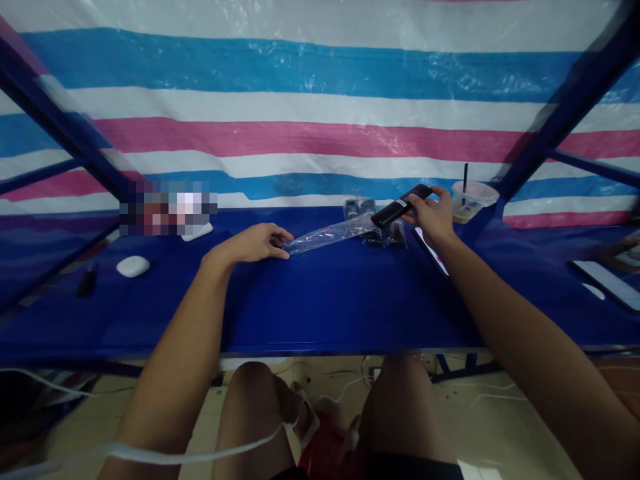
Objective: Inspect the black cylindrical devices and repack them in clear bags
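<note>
My right hand [433,215] grips a flat black oblong object [400,208] with a small white label, tilted above the blue table [320,300]. A long clear plastic bag [330,235] stretches from under its lower end toward the left. My left hand [256,242] has thumb and fingers closed round the bag's near end, low over the tabletop. Just behind the bag and partly covered by it lie several small clear packets [395,235] with dark contents. Beneath my right wrist rests a phone [431,252] with a lit screen.
At the back right stands a plastic cup [473,200] with a black straw. A white rounded case [133,267] and a small dark item [87,280] lie at left. Another phone [607,283] is far right. Blue metal posts [545,133] frame a striped sheet [320,133].
</note>
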`<state>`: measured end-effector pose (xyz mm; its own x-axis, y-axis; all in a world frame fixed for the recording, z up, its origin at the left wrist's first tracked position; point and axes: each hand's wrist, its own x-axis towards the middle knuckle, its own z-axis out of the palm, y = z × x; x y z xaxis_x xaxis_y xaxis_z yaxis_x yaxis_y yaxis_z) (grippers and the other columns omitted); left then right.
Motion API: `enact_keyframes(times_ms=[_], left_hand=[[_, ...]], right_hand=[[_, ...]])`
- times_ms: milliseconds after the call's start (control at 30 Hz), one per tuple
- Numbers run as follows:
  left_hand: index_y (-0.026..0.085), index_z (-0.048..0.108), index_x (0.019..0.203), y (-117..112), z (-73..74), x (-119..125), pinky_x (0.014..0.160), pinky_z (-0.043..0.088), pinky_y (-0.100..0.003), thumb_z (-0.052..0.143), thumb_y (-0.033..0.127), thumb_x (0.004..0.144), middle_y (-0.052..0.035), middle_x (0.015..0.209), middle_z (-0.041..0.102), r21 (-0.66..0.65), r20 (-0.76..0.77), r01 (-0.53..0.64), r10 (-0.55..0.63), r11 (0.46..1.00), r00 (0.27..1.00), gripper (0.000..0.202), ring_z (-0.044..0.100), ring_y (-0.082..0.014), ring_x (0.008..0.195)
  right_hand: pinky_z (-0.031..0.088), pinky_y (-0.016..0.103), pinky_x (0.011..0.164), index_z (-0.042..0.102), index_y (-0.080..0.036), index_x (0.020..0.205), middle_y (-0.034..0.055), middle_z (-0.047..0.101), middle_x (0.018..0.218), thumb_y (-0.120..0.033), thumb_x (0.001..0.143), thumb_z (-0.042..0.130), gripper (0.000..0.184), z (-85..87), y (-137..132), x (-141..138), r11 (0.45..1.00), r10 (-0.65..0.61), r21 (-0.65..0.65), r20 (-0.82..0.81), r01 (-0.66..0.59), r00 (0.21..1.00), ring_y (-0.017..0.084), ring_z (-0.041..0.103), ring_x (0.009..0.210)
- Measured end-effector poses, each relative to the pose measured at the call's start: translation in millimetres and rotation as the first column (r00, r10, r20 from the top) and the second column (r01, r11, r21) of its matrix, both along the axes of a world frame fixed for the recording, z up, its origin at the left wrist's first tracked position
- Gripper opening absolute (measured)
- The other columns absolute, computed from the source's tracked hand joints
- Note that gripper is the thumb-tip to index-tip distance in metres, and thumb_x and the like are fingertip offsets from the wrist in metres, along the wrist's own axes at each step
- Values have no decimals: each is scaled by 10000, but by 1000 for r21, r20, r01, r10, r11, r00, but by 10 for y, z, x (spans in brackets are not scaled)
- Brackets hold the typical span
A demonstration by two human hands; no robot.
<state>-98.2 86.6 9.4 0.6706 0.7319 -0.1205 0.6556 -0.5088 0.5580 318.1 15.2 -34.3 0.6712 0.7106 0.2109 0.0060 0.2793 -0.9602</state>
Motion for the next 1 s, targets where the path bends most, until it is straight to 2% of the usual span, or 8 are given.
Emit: enact_keyframes(times_ms=[233, 367, 667, 800, 900, 1000], left_hand=[[169, 745, 1198, -4, 9, 2, 879, 541, -371, 842, 486, 732, -109, 1110, 790, 24, -2, 1, -1, 1000, 1000, 573, 728, -274, 1000], [169, 739, 1214, -25, 12, 25, 885, 549, -376, 845, 476, 730, -110, 1121, 781, 26, 16, -3, 2, 1000, 1000, 583, 725, -271, 1001], [188, 734, 1253, -73, -6, 102, 899, 557, -372, 856, 473, 746, -95, 1150, 762, 68, 58, -1, -3, 998, 998, 594, 716, -260, 1012], [192, 734, 1249, -61, -56, 130, 872, 555, -360, 869, 465, 737, -81, 1103, 764, 72, 73, 0, -5, 997, 997, 596, 712, -244, 966], [186, 732, 1259, -66, -68, 144, 865, 552, -355, 875, 481, 731, -85, 1112, 755, 65, 78, 8, -13, 998, 997, 621, 708, -243, 966], [182, 731, 1266, -96, -45, 164, 857, 546, -354, 872, 498, 738, -83, 1104, 751, 65, 69, 11, -16, 998, 998, 632, 704, -243, 959]], right_hand=[[704, 448, 732, 408, -291, 1296, 8, 667, 930, -260, 809, 763, 603, -24, 13, 48, 999, 38, -22, 29, -37, 999, 249, 770, 866], [707, 426, 718, 415, -274, 1331, 31, 686, 963, -291, 791, 787, 656, -18, 3, 35, 998, 61, -23, 40, -60, 997, 248, 770, 872], [715, 414, 715, 400, -288, 1243, 22, 698, 972, -232, 838, 759, 544, 2, -38, -60, 996, 83, -28, -3, -83, 997, 228, 775, 841], [715, 400, 756, 369, -298, 1300, 17, 700, 1008, -188, 878, 721, 560, -4, -61, -153, 991, 131, -31, -5, -131, 991, 209, 778, 850], [708, 414, 826, 355, -319, 1403, 40, 708, 1120, -199, 878, 748, 667, 6, -91, -267, 983, 177, -52, 8, -176, 984, 228, 775, 976], [678, 455, 914, 314, -298, 1530, 110, 683, 1289, -251, 786, 872, 931, 27, -136, -372, 981, 178, -94, 71, -171, 982, 305, 735, 1152]])
